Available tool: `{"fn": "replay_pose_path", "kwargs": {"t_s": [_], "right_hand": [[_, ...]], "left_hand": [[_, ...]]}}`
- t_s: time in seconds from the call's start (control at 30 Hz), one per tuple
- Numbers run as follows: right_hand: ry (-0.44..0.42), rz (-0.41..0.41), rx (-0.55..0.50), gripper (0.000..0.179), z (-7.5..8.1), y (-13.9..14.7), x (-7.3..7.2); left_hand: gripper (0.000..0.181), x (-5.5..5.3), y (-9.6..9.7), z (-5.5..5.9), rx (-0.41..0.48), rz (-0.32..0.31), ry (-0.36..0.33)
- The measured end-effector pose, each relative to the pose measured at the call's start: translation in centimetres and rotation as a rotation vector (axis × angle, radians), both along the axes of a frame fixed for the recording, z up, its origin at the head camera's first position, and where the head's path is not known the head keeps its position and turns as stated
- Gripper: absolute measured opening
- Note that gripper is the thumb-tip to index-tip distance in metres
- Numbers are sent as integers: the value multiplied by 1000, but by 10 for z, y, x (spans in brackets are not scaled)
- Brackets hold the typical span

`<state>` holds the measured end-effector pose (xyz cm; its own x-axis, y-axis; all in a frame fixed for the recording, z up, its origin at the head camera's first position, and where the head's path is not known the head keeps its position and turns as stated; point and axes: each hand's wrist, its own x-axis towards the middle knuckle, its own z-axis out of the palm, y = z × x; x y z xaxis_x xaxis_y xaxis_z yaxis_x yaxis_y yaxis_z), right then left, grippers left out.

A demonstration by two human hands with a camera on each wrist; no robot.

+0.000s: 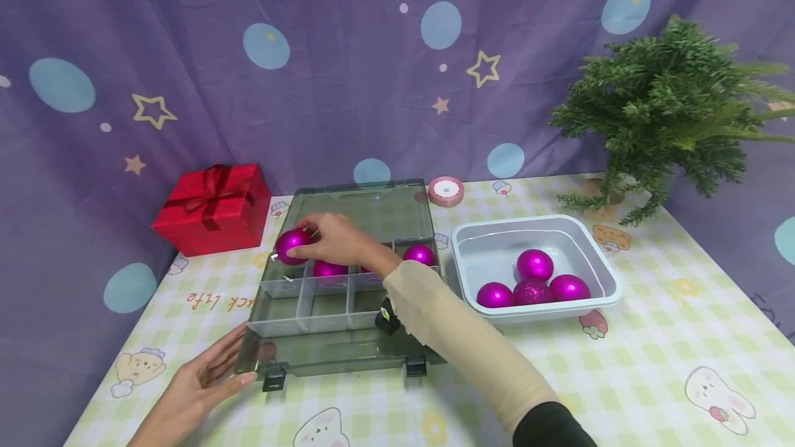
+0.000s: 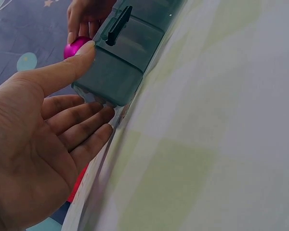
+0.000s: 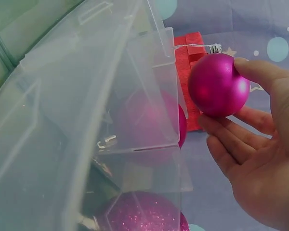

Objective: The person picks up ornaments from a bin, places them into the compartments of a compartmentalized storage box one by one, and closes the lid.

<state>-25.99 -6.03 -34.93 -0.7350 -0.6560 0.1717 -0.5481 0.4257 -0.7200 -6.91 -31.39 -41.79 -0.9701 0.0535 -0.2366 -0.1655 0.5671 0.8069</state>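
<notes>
Holding baubles [image 1: 419, 254], the case [image 1: 335, 347] lies beneath the right hand [image 1: 338, 237], a tub [image 1: 491, 248] with four to its right, that hand gripping another bauble [image 1: 290, 245], the left hand [image 1: 197, 386] loosely spread.

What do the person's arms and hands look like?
The left hand and right hand are ungloved. A beige sleeve covers the right forearm, with black fabric toward the elbow. A small black device with a pale marking shows near the right wrist. No sleeve shows on the left.
</notes>
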Motion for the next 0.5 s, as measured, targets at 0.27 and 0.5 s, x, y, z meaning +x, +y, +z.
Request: {"fn": "replay_pose_path", "kwargs": {"t_s": [0.27,0.5], "right_hand": [[-37,2,1,49,0,-2,2],[-44,9,4,52,0,-4,1]], "left_hand": [[87,0,1,-1,-13,0,28],[85,1,1,-1,-10,-6,41]]}}
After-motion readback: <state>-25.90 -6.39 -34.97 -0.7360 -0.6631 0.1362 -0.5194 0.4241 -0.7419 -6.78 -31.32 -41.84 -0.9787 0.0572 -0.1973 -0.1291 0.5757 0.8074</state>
